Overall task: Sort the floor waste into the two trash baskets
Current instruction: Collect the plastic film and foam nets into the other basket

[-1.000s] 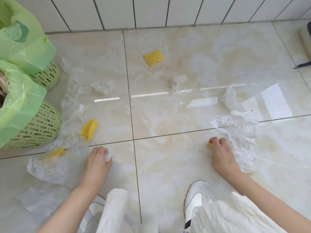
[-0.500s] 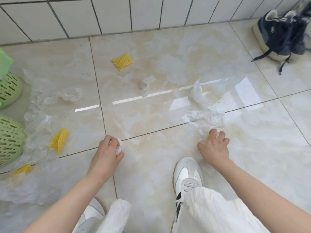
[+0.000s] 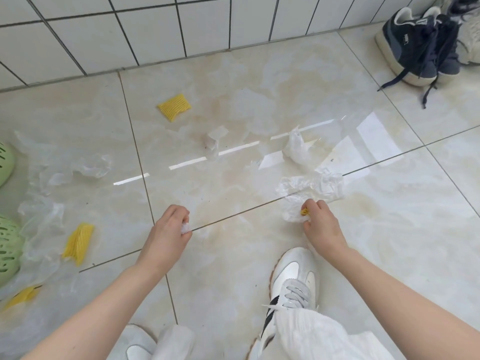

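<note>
Left hand (image 3: 166,229) grip clamped on a small white wad (image 3: 185,227). Right hand (image 3: 320,220) grip pinches a yellow foam scrap (image 3: 304,211) plus the edge of crumpled clear plastic (image 3: 311,188), likely gathering both kinds before one trip. Other foam nets (image 3: 173,107) lie well apart on the floor (image 3: 233,268). Green baskets (image 3: 7,245) are cut off at the left edge; contents unseen.

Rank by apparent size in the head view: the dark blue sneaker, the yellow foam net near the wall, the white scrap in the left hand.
1. dark blue sneaker
2. yellow foam net
3. white scrap, mostly hidden inside the left hand
</note>
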Motion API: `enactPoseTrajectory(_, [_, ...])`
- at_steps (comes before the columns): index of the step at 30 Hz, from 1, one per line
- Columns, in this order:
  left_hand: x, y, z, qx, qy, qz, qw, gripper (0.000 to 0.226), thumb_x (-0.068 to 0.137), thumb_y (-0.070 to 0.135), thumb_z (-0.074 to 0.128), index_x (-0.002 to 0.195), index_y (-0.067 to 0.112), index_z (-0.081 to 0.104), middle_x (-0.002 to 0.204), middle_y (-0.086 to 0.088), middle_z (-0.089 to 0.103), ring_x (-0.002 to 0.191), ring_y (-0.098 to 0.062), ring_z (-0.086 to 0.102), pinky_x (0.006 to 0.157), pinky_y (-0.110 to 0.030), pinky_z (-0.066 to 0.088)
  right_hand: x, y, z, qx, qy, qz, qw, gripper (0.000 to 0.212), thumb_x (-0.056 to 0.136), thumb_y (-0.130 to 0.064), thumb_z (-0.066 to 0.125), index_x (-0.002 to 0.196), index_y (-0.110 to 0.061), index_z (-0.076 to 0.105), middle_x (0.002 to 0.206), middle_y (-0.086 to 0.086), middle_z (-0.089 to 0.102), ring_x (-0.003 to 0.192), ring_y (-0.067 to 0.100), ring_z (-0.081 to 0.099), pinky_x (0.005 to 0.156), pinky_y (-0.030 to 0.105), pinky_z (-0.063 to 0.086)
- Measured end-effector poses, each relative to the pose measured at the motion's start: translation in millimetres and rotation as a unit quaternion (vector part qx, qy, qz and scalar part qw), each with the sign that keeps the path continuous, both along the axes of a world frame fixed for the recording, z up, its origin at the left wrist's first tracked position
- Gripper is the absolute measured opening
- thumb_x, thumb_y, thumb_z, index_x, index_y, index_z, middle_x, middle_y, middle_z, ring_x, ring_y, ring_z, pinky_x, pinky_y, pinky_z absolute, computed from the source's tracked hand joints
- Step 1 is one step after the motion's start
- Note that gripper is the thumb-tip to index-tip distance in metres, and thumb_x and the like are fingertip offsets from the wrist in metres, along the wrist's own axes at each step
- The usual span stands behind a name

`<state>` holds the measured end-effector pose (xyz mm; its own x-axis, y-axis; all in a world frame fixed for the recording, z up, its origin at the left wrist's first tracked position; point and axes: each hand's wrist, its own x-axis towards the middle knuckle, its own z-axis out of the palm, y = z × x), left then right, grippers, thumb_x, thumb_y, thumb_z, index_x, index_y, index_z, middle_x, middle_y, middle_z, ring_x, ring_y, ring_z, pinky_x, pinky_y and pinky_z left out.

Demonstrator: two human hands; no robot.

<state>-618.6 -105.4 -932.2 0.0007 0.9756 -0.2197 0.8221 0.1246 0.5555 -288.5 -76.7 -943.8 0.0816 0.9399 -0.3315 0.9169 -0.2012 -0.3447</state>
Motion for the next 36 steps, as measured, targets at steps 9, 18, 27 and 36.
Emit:
enactPoseTrajectory(9, [19,83,20,-0.026,0.042,-0.066,0.997,0.027,0.084,0.015,0.053,0.108,0.025,0.043,0.105,0.004,0.040,0.088,-0.030,0.055,0.078,-0.043,0.049,2,43,28,0.140,0.029,0.064,0.988,0.027,0.073,0.012,0.050,0.089,-0.007,0.058,0.088,0.007,0.050,0.078,0.029,0.049,0.065,0.041,0.045])
enactPoseTrajectory(18, [28,156,17,-0.058,0.132,-0.105,0.984,0.077,0.082,0.010,0.056,0.142,0.039,0.016,0.150,-0.004,0.008,0.095,-0.044,0.059,0.084,-0.045,0.049,0,59,-6,-0.012,-0.099,0.109,0.989,0.031,0.075,0.004,0.046,0.091,-0.020,0.059,0.147,0.008,0.029,0.133,0.037,0.022,0.101,0.048,0.031])
enactPoseTrajectory(27, [40,207,-8,-0.091,0.128,-0.117,0.981,0.090,0.084,0.013,0.055,0.145,0.049,0.000,0.156,-0.003,0.002,0.115,-0.039,0.053,0.092,-0.043,0.044,-3,49,-14,-0.040,-0.114,0.102,0.987,0.050,0.071,0.015,0.037,0.104,-0.022,0.049,0.158,-0.002,0.010,0.144,0.034,0.007,0.108,0.057,0.020])
enactPoseTrajectory(36, [41,190,-27,-0.037,0.140,-0.119,0.982,0.021,0.089,0.010,0.053,0.108,0.007,0.048,0.114,-0.013,0.041,0.086,-0.038,0.057,0.077,-0.049,0.046,-15,54,-28,0.080,-0.160,0.149,0.973,0.057,0.044,0.016,0.061,0.089,-0.019,0.056,0.095,0.008,0.058,0.075,0.032,0.055,0.055,0.037,0.043])
